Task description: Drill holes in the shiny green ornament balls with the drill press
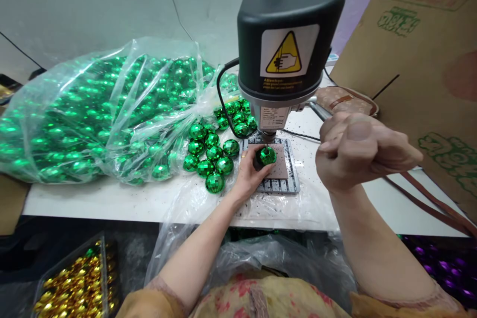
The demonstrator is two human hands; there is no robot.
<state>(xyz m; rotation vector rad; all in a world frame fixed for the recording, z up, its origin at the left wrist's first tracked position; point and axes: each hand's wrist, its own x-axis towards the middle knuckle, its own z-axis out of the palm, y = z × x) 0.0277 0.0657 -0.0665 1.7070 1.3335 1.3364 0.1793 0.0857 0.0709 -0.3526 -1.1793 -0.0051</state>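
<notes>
Green ball in left hand, right hand apart

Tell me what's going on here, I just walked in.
Someone is working at a drill press. The left grip holds a shiny green ball over the base plate, with the bit down at its top; the right grip is closed around the lever. More green balls lie loose to the left, beside a clear bag bulging with others.

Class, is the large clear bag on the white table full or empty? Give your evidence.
Well filled: the clear bag bulges, and shiny green balls show through its film along most of its length.
</notes>
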